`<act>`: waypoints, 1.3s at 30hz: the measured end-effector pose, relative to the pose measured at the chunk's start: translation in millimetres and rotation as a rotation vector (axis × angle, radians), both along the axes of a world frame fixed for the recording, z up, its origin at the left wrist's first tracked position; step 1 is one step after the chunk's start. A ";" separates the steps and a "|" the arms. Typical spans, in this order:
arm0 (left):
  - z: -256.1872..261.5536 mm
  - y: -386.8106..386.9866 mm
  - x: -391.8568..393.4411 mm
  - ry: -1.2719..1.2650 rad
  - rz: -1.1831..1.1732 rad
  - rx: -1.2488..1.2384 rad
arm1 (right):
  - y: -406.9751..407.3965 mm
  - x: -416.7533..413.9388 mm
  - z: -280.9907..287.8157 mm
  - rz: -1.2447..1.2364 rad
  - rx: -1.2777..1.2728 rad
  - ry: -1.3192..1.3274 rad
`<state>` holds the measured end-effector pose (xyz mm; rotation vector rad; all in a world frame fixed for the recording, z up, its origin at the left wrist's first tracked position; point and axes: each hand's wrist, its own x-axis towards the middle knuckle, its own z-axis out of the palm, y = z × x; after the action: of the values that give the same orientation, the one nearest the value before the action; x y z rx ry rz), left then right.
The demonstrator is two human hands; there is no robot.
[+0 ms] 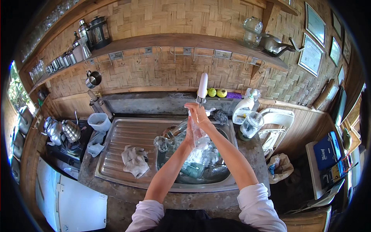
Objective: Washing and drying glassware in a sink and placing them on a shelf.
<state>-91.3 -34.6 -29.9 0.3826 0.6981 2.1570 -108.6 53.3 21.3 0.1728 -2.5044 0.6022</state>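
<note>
Both my hands are close together over the stainless steel sink (pixel 232 127), under the white-bodied faucet (pixel 202 87). Water runs over them and splashes below. My right hand (pixel 198 114) is uppermost, right beneath the spout, with its fingers bent to the left. Below it my left hand (pixel 189 130) points upward, partly covered by the water. Something clear shows between the hands, but I cannot tell whether it is glass or only water. Several pieces of glassware crowd the basin, among them a greenish jar (pixel 192 169) and a stemmed glass (pixel 161 144) at its left edge.
A grey cloth (pixel 135 161) lies on the ribbed drainboard (pixel 127 130). Right of the sink stand a pump bottle (pixel 244 108) and a glass jar (pixel 251 126); a dark scouring pad (pixel 221 117) sits behind the basin. A plastic tub (pixel 99 121) and metal kettles (pixel 71 130) are left.
</note>
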 end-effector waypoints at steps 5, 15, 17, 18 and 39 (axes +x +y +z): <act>-0.1 -11.0 1.1 -0.049 0.003 0.121 | -36.1 13.5 15.1 0.077 -0.522 -0.058; 7.1 -17.2 -10.1 -0.062 0.022 -0.198 | -38.4 83.0 -22.8 -0.056 0.162 0.096; 22.9 -11.9 5.1 0.115 0.043 -0.232 | -12.1 58.7 -25.3 -0.088 0.170 0.154; 27.0 -6.6 8.3 0.087 0.004 -0.158 | 2.3 40.5 -30.1 -0.109 0.145 0.178; 15.3 17.7 6.4 0.838 0.612 -0.947 | -5.2 91.6 -42.5 -0.012 -1.459 -0.225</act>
<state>-84.9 -16.9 -14.6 0.5850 2.4180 1.8168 -17.0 48.0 -21.3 -0.4712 -1.6325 2.2689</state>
